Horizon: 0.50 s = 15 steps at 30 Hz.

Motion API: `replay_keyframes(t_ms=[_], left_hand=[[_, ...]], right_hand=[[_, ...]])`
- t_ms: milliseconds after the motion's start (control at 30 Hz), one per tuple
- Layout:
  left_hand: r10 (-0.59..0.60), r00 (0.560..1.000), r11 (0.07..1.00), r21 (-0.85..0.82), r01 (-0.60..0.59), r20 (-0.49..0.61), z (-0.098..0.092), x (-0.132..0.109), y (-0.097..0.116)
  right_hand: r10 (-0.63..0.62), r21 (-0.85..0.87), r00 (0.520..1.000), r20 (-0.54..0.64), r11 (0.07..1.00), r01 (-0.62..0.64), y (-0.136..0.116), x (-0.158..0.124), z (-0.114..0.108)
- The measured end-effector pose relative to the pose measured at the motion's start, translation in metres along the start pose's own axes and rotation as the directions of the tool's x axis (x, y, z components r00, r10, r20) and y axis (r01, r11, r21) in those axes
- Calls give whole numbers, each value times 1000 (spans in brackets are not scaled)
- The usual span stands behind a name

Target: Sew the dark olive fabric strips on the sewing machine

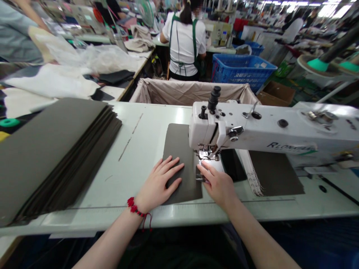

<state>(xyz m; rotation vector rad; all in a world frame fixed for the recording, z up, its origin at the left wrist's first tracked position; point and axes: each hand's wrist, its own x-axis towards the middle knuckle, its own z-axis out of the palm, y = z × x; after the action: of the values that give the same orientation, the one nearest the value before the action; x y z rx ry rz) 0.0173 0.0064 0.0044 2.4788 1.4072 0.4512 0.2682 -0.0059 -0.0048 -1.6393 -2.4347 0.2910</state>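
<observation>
My left hand [162, 181] lies flat with fingers spread on a dark grey-brown panel [182, 142] of sheet material, which sits on the sewing machine table left of the needle. Just in front of the presser foot [207, 154], my right hand [220, 185] points its index and middle fingers at the panel's right edge. A small shiny metal piece [200, 178] pokes out under those fingers; its kind is unclear, and the thumb is mostly hidden. The white sewing machine [252, 125] reaches in from the right, its foot down near the panel edge.
A thick stack of matching panels [56, 138] covers the table's left side. Right of the needle lie another dark panel [276, 173] and a bundle of white-edged strips [254, 175]. Behind the table stand a cloth-lined bin [190, 89], a blue crate [241, 71] and a seated person [183, 45].
</observation>
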Motion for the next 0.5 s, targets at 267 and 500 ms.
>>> replay_keyframes(t_ms=[267, 500], left_hand=[[8, 1000, 1000, 4, -8, 14, 0, -1, 1], [32, 999, 999, 24, -33, 32, -2, -1, 2]], right_hand=[[-7, -14, 1000, -8, 1000, 7, 1, 0, 1], [-5, -7, 1000, -12, 1000, 5, 1, 0, 1]])
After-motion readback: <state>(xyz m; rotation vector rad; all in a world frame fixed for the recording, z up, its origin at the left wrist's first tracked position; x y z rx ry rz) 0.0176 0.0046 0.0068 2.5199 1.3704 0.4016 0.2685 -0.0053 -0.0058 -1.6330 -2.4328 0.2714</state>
